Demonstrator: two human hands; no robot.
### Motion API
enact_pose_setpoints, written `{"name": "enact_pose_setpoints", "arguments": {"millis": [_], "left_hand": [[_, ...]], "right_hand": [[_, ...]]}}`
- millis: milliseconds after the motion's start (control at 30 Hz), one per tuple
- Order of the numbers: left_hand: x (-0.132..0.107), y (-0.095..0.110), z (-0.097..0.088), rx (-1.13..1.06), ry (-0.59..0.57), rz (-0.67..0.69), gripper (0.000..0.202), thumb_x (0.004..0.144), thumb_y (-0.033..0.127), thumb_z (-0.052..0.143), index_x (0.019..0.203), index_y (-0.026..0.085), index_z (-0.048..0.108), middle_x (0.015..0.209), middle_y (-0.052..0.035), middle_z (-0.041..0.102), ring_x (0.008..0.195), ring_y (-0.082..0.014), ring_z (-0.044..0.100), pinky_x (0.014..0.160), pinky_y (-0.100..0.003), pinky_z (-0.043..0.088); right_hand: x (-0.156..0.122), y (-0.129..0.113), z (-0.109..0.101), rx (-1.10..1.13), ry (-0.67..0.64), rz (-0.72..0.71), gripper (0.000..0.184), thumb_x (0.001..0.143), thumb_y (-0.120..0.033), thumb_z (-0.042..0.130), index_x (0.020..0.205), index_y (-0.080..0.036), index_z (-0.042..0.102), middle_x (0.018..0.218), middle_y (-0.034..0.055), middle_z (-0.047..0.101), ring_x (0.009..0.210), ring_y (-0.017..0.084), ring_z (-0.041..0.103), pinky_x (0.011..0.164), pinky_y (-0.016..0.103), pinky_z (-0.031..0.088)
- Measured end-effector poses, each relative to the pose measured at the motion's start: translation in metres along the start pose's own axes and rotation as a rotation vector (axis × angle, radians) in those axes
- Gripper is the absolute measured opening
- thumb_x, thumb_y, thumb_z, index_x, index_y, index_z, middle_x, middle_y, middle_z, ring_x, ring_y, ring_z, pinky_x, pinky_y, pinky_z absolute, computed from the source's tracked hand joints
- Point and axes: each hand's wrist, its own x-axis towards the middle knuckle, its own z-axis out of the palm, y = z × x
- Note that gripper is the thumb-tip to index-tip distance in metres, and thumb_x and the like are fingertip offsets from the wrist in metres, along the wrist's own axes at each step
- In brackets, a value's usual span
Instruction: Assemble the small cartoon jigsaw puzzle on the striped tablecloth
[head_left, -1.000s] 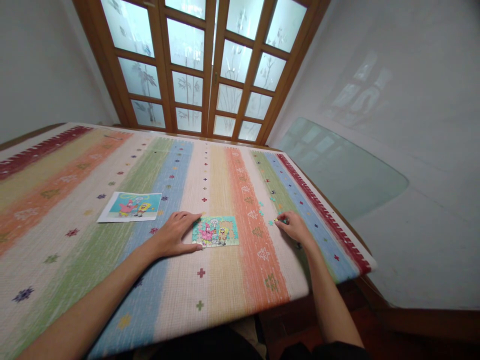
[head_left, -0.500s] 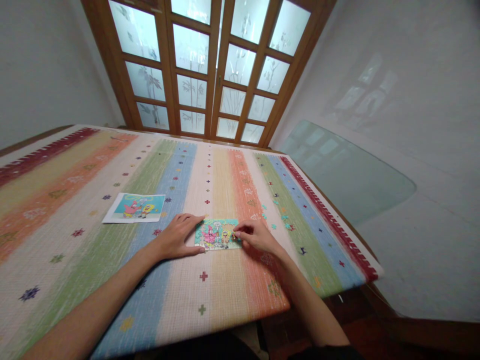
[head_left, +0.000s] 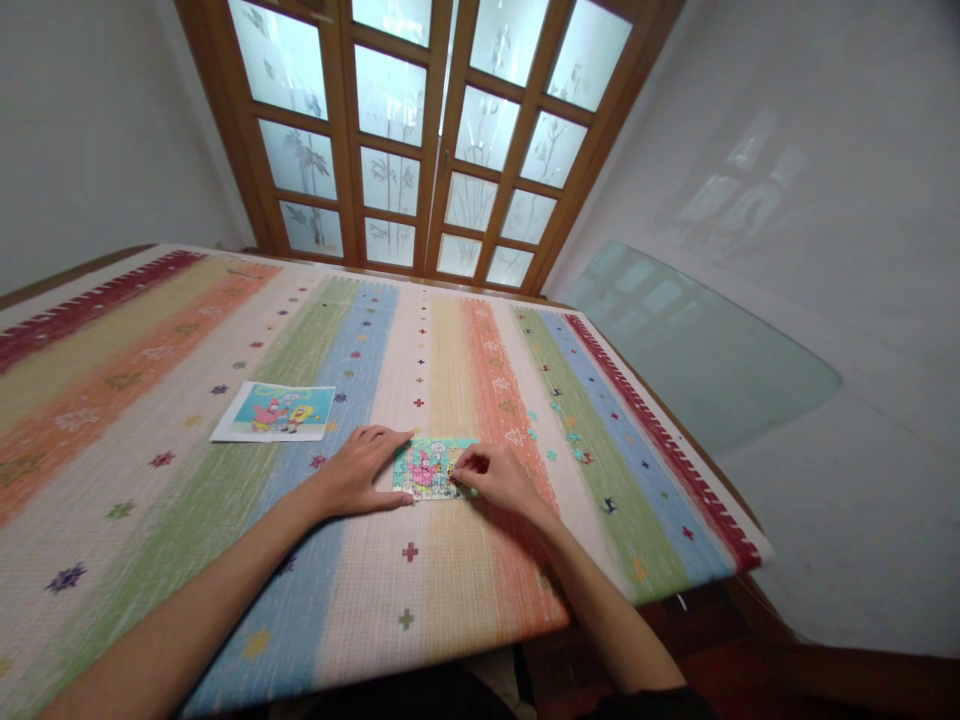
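Note:
A small cartoon jigsaw puzzle (head_left: 427, 466) lies on the striped tablecloth (head_left: 225, 520). My left hand (head_left: 364, 468) lies flat against the puzzle's left edge, fingers stretched out. My right hand (head_left: 491, 473) rests over the puzzle's right part, fingers pinched together on a small puzzle piece that is mostly hidden. Several loose puzzle pieces (head_left: 562, 440) lie scattered to the right on the orange and green stripes.
A printed reference picture (head_left: 276, 411) of the same cartoon lies to the left. The table's right edge (head_left: 675, 470) runs close to a white wall. A glass sheet (head_left: 690, 340) leans there. Wooden glazed doors (head_left: 420, 140) stand behind the table.
My right hand came from the loose pieces at the right over to the puzzle and now sits further left on it. My left hand stayed at the puzzle's left edge.

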Motion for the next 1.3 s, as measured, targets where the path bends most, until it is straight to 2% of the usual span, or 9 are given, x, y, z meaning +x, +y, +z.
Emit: {"name": "enact_pose_setpoints", "arguments": {"millis": [167, 300, 500, 600, 800, 1000, 1300], "left_hand": [[-0.0002, -0.0002, -0.0002, -0.001, -0.005, 0.003, 0.081, 0.089, 0.063, 0.067, 0.152, 0.021, 0.040, 0.141, -0.0146, 0.061, 0.124, -0.0358, 0.054, 0.109, -0.050, 0.041], [0.0002, -0.0004, -0.0005, -0.005, -0.003, 0.007, 0.080, 0.089, 0.062, 0.067, 0.153, 0.023, 0.039, 0.141, -0.0142, 0.061, 0.124, -0.0359, 0.055, 0.108, -0.050, 0.041], [0.0001, -0.0003, -0.0004, -0.009, -0.009, -0.003, 0.080, 0.089, 0.063, 0.068, 0.151, 0.020, 0.042, 0.140, -0.0146, 0.061, 0.124, -0.0355, 0.054, 0.109, -0.049, 0.040], [0.0000, -0.0013, 0.0011, -0.009, -0.008, 0.002, 0.079, 0.089, 0.063, 0.068, 0.151, 0.021, 0.041, 0.140, -0.0140, 0.061, 0.125, -0.0352, 0.054, 0.109, -0.049, 0.039], [-0.0001, -0.0009, 0.0009, -0.007, 0.000, 0.004, 0.078, 0.089, 0.062, 0.069, 0.149, 0.020, 0.042, 0.139, -0.0150, 0.061, 0.125, -0.0352, 0.055, 0.109, -0.049, 0.040], [0.0000, 0.0010, -0.0009, -0.003, 0.005, 0.002, 0.079, 0.088, 0.061, 0.069, 0.151, 0.022, 0.041, 0.140, -0.0143, 0.062, 0.125, -0.0354, 0.055, 0.109, -0.049, 0.041], [-0.0004, -0.0012, 0.0015, 0.000, 0.001, 0.008, 0.080, 0.088, 0.061, 0.070, 0.152, 0.023, 0.041, 0.140, -0.0141, 0.062, 0.124, -0.0358, 0.055, 0.109, -0.050, 0.041]], "right_hand": [[-0.0021, -0.0037, -0.0029, -0.217, 0.041, -0.029, 0.008, 0.081, -0.014, 0.071, 0.076, -0.017, 0.077, 0.077, 0.0052, 0.076, 0.071, 0.017, 0.065, 0.068, 0.028, 0.045], [-0.0024, -0.0007, -0.0019, -0.298, 0.060, -0.078, 0.006, 0.083, -0.017, 0.072, 0.083, -0.018, 0.079, 0.085, 0.0052, 0.077, 0.077, 0.018, 0.064, 0.072, 0.029, 0.044], [-0.0030, -0.0010, 0.0005, -0.316, 0.035, -0.065, 0.006, 0.085, -0.018, 0.074, 0.079, -0.017, 0.075, 0.086, 0.0062, 0.075, 0.080, 0.019, 0.064, 0.072, 0.029, 0.043], [-0.0036, -0.0034, 0.0007, -0.323, 0.029, -0.057, 0.009, 0.084, -0.020, 0.076, 0.077, -0.017, 0.073, 0.082, 0.0053, 0.073, 0.077, 0.018, 0.063, 0.070, 0.028, 0.042], [-0.0035, -0.0044, 0.0003, -0.321, 0.024, -0.078, 0.003, 0.085, -0.018, 0.076, 0.087, -0.018, 0.075, 0.084, 0.0040, 0.072, 0.078, 0.018, 0.062, 0.070, 0.028, 0.042], [-0.0031, -0.0065, -0.0029, -0.338, -0.028, -0.120, 0.009, 0.086, -0.012, 0.071, 0.085, -0.019, 0.076, 0.091, 0.0062, 0.074, 0.088, 0.021, 0.065, 0.079, 0.030, 0.045], [-0.0026, -0.0068, -0.0037, -0.333, -0.046, -0.105, 0.007, 0.085, -0.012, 0.072, 0.085, -0.018, 0.076, 0.089, 0.0057, 0.074, 0.084, 0.019, 0.064, 0.077, 0.030, 0.044]]}}
